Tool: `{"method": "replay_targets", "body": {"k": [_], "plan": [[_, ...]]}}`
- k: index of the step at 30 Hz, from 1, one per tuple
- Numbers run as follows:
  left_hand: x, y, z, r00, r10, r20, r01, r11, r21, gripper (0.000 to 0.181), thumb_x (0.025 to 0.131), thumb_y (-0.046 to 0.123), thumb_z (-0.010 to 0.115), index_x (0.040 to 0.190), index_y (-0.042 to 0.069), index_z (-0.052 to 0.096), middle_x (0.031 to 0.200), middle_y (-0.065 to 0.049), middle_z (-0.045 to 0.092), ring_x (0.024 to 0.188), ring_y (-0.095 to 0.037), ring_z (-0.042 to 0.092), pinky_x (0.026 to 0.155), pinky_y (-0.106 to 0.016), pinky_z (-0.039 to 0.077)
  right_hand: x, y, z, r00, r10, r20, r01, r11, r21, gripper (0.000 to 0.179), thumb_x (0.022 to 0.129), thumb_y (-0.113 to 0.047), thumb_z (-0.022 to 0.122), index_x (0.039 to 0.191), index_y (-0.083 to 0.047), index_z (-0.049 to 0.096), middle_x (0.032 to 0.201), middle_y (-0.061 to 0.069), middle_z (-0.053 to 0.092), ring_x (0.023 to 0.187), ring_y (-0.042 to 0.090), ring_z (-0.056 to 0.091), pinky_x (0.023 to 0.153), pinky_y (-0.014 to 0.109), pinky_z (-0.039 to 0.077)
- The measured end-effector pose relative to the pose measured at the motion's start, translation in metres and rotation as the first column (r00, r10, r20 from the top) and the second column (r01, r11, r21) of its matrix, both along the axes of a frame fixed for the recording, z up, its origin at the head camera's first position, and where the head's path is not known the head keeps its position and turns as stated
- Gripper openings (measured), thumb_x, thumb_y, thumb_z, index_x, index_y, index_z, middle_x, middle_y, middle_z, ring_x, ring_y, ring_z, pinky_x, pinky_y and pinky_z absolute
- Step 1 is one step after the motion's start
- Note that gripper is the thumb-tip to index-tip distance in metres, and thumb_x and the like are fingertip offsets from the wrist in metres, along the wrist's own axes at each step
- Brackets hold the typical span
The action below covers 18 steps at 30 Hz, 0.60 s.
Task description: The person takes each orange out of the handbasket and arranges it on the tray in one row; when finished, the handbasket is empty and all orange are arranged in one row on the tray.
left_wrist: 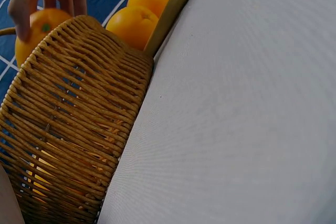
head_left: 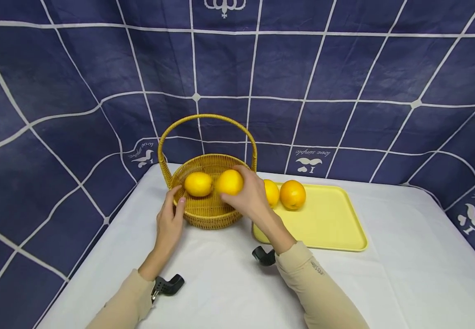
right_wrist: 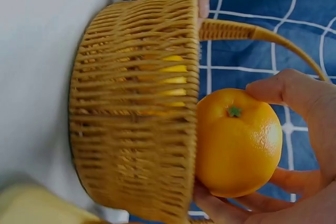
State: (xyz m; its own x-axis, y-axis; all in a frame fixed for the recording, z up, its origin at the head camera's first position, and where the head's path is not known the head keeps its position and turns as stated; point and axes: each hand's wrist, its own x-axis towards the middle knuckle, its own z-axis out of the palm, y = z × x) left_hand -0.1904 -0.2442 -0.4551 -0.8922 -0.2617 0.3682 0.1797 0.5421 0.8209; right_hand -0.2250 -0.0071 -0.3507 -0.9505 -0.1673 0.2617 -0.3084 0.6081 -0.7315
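A woven basket [head_left: 209, 222] with a tall arched handle stands on the table. My left hand [head_left: 171, 224] grips its left rim, fingertips and thumb over the edge. My right hand [head_left: 250, 192] holds an orange [head_left: 229, 182] over the basket's right side. In the right wrist view this orange [right_wrist: 239, 142], green stem mark showing, is between thumb and fingers right at the rim. Inside the basket lies a yellow, oval fruit [head_left: 198, 184], partly visible as yellow patches through the weave in both wrist views.
Right of the basket lies a yellow tray [head_left: 319, 224]. Two oranges sit at its left end: one orange [head_left: 292, 194] in full view, the other orange [head_left: 271, 193] partly behind my right hand. A blue checked cloth [head_left: 303, 68] hangs behind the white-covered table [head_left: 221, 283].
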Motion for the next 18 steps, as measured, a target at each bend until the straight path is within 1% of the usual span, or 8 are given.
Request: {"method": "replay_targets", "body": {"k": [4,9,13,18], "plan": [[0.002,-0.001,-0.001,1.0,0.004,0.013,-0.004,1.0,0.0,0.047,0.113,0.042,0.044,0.157,0.026,0.046,0.167,-0.005,0.043,0.153,-0.032,0.041,0.126,-0.058,0.032,0.012,0.015,0.006,1.0,-0.004,-0.005,0.004,1.0,0.014,0.075,0.078,-0.033,0.085,0.146,-0.02,0.055,0.141,0.006,0.063,0.125,0.036,0.055,0.101,0.054,0.051],[0.002,-0.002,-0.001,1.0,-0.003,0.009,0.003,1.0,0.006,0.047,0.113,0.04,0.044,0.157,0.024,0.045,0.167,-0.006,0.042,0.154,-0.032,0.039,0.127,-0.058,0.03,0.023,0.037,0.012,1.0,-0.017,-0.025,0.017,1.0,0.013,0.076,0.078,-0.033,0.086,0.146,-0.017,0.056,0.14,0.006,0.064,0.122,0.035,0.057,0.1,0.053,0.053],[0.002,-0.002,0.0,1.0,-0.005,0.008,0.005,1.0,0.006,0.047,0.113,0.04,0.044,0.157,0.024,0.045,0.167,-0.006,0.043,0.154,-0.032,0.039,0.126,-0.058,0.031,0.028,0.058,0.015,0.999,-0.032,-0.033,0.032,0.999,0.007,0.076,0.079,-0.034,0.086,0.146,-0.015,0.056,0.138,0.007,0.066,0.122,0.035,0.057,0.101,0.053,0.049],[0.002,0.0,0.0,1.0,-0.008,0.006,0.008,1.0,0.008,0.047,0.113,0.04,0.044,0.157,0.024,0.045,0.167,-0.006,0.042,0.155,-0.032,0.038,0.127,-0.058,0.03,0.028,0.089,0.014,0.995,-0.069,-0.067,0.072,0.997,0.036,0.076,0.079,-0.032,0.087,0.146,-0.011,0.056,0.134,0.012,0.068,0.115,0.034,0.063,0.096,0.051,0.054]]}}
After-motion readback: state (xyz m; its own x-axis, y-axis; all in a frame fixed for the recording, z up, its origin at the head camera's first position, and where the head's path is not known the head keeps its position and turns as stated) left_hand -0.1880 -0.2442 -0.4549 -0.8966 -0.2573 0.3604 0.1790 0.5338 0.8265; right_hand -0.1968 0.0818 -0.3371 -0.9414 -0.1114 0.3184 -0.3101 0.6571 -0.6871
